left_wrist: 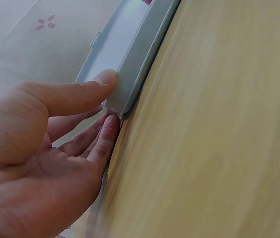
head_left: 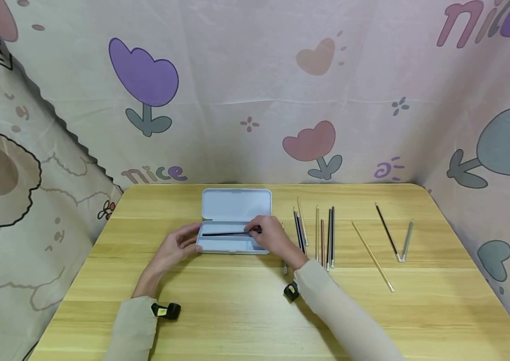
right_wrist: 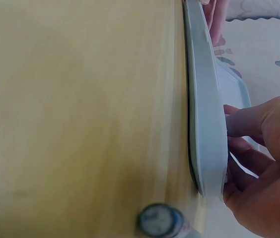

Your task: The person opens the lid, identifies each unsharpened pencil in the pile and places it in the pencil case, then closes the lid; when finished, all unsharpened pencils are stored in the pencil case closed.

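Note:
A pale blue pencil case (head_left: 236,204) lies with its lid raised toward the back of the wooden table. At its left end, my left hand (head_left: 175,249) holds the case, thumb against the front corner (left_wrist: 112,87) and fingers along the end wall. My right hand (head_left: 273,234) reaches over the right end and pinches a dark pencil (head_left: 218,234) that lies lengthwise inside. In the right wrist view, the fingertips of that hand (right_wrist: 264,168) dip behind the case wall (right_wrist: 209,114), which hides them.
Right of the case, several dark, red-brown and natural-wood pencils (head_left: 317,230) lie in a loose row, partly behind my right wrist. Farther right are a light wood pencil (head_left: 373,256), a black pencil (head_left: 387,230) and a grey pencil (head_left: 407,240). Printed cloth (head_left: 236,75) hangs behind the table.

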`<state>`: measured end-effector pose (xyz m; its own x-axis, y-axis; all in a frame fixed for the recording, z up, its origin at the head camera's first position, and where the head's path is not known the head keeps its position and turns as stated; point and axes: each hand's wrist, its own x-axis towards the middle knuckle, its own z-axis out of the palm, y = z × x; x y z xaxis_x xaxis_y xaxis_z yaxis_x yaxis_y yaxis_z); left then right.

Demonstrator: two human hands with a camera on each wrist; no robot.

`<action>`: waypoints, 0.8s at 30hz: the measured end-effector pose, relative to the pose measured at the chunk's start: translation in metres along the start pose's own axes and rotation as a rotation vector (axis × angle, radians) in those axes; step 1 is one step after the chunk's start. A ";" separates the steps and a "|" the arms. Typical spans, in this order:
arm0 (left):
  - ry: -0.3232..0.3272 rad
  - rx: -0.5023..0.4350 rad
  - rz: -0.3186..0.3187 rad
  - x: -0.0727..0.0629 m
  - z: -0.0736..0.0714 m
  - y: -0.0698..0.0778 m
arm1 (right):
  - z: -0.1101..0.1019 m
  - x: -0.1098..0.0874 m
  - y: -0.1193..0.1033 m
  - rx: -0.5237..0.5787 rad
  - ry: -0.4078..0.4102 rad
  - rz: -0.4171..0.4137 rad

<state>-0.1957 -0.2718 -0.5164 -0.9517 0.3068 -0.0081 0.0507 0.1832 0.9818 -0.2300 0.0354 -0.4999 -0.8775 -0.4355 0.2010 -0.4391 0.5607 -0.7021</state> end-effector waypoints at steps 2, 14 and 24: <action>0.000 -0.001 -0.001 0.000 0.000 0.000 | 0.000 0.000 0.000 0.008 -0.003 0.006; -0.006 0.011 0.018 0.000 0.001 -0.001 | -0.020 -0.016 -0.006 0.134 0.060 -0.002; 0.005 0.015 0.004 -0.001 -0.001 -0.002 | -0.049 -0.046 -0.015 0.225 0.191 0.029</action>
<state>-0.1953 -0.2733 -0.5182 -0.9530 0.3030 -0.0037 0.0584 0.1959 0.9789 -0.1925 0.0812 -0.4651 -0.9190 -0.2692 0.2882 -0.3778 0.3917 -0.8389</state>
